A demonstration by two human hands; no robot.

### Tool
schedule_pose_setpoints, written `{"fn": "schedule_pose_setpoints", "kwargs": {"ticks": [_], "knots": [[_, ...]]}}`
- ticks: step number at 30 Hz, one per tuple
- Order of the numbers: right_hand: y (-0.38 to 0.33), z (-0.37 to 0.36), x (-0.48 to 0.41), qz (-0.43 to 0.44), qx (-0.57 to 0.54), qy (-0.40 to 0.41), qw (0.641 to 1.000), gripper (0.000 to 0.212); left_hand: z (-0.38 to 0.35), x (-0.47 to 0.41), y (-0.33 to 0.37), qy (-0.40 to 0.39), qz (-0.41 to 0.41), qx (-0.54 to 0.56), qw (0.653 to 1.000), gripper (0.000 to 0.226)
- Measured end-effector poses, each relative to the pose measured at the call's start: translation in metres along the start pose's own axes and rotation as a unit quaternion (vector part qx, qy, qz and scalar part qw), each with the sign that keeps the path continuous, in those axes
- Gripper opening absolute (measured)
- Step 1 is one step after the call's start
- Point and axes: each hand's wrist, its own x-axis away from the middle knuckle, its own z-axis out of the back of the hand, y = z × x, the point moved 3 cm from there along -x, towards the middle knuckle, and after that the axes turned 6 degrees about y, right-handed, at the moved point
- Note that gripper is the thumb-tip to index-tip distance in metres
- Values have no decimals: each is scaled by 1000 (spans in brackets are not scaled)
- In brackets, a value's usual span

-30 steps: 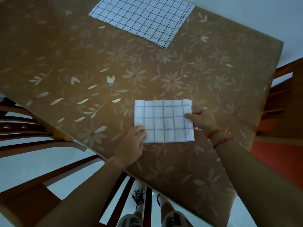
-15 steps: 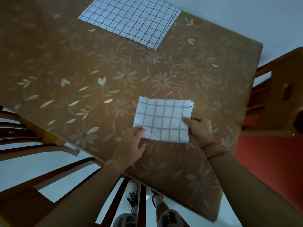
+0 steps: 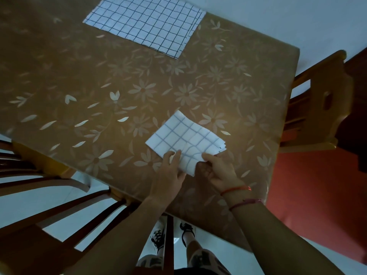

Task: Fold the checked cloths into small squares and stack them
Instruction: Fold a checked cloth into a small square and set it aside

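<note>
A folded white checked cloth (image 3: 184,135) lies near the front edge of the brown flowered table (image 3: 83,92), turned at an angle, its near corner lifted. My left hand (image 3: 170,171) pinches that near corner from the left. My right hand (image 3: 220,169) grips the same near edge from the right, fingers curled under the layers. A larger checked cloth (image 3: 147,24) lies flat at the far side of the table.
A wooden chair (image 3: 325,108) stands at the table's right end. Another chair's curved slats (image 3: 59,195) show at the lower left, below the table's near edge. A red floor area (image 3: 317,185) lies to the right. My feet are under the table edge.
The folded cloth has turned from square-on to a diagonal. Both hands have come together at its near corner and lifted it off the table.
</note>
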Motion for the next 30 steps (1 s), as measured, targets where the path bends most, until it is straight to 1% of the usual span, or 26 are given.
{"fn": "schedule_pose_setpoints", "kwargs": {"ticks": [2, 4, 7, 9, 11, 12, 14, 15, 16, 17, 18, 20, 21, 23, 24, 27, 30], "knots": [[8, 0, 5, -30, -11, -19, 999, 35, 2, -2, -7, 12, -7, -9, 1000, 56], [12, 1, 11, -29, 3, -36, 999, 42, 7, -2, -15, 23, -24, -33, 999, 53], [16, 5, 18, -14, 46, -70, 996, 43, 11, -4, -29, 15, -41, -35, 998, 53], [15, 7, 22, 6, 89, -115, 989, 43, 12, -5, -38, 8, -44, -20, 999, 50], [11, 11, 21, 52, 145, -158, 975, 51, 17, -6, -41, 9, -32, -11, 999, 47], [9, 15, 16, 88, 185, -171, 964, 62, 19, -6, -43, 12, -25, -8, 1000, 46], [4, 22, 11, 161, 274, -161, 934, 86, 24, -6, -47, 17, -14, 0, 1000, 44], [2, 25, 8, 195, 312, -142, 919, 95, 25, -5, -50, 15, -10, 3, 1000, 44], [-1, 27, 9, 231, 339, -133, 902, 99, 27, -4, -52, 11, -8, 3, 1000, 46], [-3, 28, 11, 270, 361, -131, 883, 95, 28, -3, -54, 9, -8, 2, 1000, 48], [-5, 28, 13, 309, 385, -127, 860, 85, 29, -2, -55, 6, -10, 2, 1000, 49], [-6, 29, 10, 382, 454, -90, 800, 61, 32, 2, -56, 1, -17, 2, 1000, 50], [-6, 31, 7, 406, 493, -70, 767, 53, 33, 4, -56, 0, -23, 1, 1000, 51], [-3, 33, -1, 423, 566, -48, 706, 41, 35, 8, -58, -4, -30, -4, 1000, 53], [-2, 33, -4, 424, 588, -45, 687, 35, 35, 10, -61, -5, -28, -6, 1000, 53], [-4, 28, -6, 456, 598, -56, 656, 24, 35, 10, -72, -1, -14, -9, 1000, 47], [-7, 26, -6, 466, 588, -78, 656, 25, 34, 8, -75, -8, -3, -14, 1000, 44]]}}
